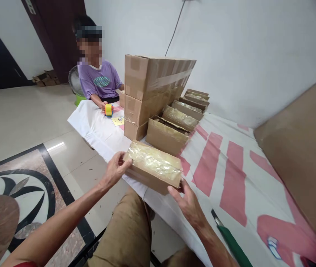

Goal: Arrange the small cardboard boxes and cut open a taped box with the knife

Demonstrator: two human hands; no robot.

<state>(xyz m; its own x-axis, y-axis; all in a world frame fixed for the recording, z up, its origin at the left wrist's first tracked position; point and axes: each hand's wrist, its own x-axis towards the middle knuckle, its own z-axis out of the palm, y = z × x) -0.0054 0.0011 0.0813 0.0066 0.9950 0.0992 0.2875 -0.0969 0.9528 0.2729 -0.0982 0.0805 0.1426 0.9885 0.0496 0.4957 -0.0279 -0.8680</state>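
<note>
I hold an open cardboard box point(152, 171) with clear plastic-wrapped contents at the near edge of the table point(230, 174). My left hand point(115, 169) grips its left end, thumb on top. My right hand point(187, 202) grips its right near corner, fingers closed on the box. Behind it a row of several similar open boxes point(180, 118) runs toward the wall. Left of that row stands a stack of sealed, taped cartons point(152, 89).
A green-handled knife point(230, 241) lies on the white and pink cloth by my right forearm. Flat cardboard sheets point(305, 144) lie at right. Another person point(98, 79) sits at the far end with a yellow tape roll point(108, 109). Tiled floor point(21, 118) spreads out at left.
</note>
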